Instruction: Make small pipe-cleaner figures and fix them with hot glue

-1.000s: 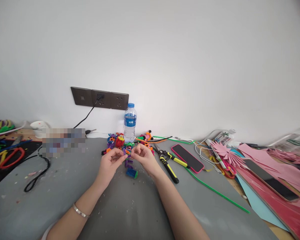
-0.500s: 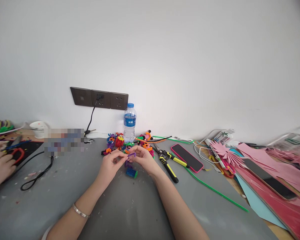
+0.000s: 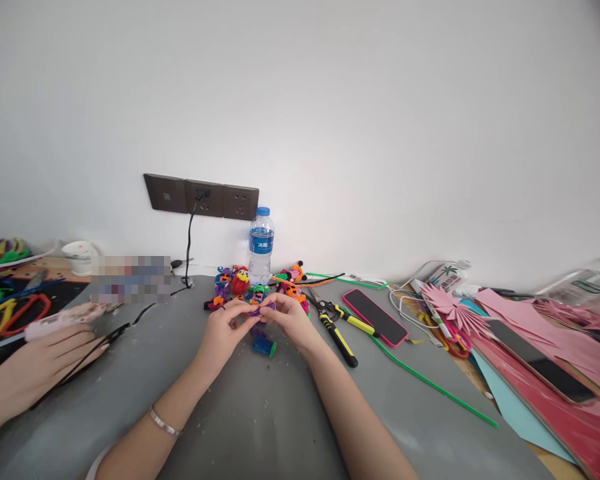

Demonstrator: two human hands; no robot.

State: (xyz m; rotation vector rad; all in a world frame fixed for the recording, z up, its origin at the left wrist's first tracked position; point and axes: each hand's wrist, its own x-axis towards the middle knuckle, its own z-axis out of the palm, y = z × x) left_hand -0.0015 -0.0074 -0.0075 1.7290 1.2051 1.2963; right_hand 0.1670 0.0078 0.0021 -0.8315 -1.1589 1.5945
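My left hand (image 3: 226, 332) and my right hand (image 3: 289, 319) meet over the grey mat (image 3: 240, 413), fingers pinched together on a short purple pipe cleaner (image 3: 264, 309) bent between them. A small blue and green piece (image 3: 263, 345) lies on the mat just below my hands. Behind them stands a row of small colourful pipe-cleaner figures (image 3: 240, 281) beside a water bottle (image 3: 261, 245).
Yellow-handled cutters (image 3: 336, 325), a pink-cased phone (image 3: 375, 316) and a long green pipe cleaner (image 3: 430, 384) lie to the right, with pink paper (image 3: 545, 333) beyond. At left another person's hand (image 3: 45, 353) holds a pink tool trailing a black cable (image 3: 189, 247) to the wall socket.
The other person's hand has come in from the left and lifted a pink tool, pulling the black cable taut. My hands have stayed together, working the purple pipe cleaner.
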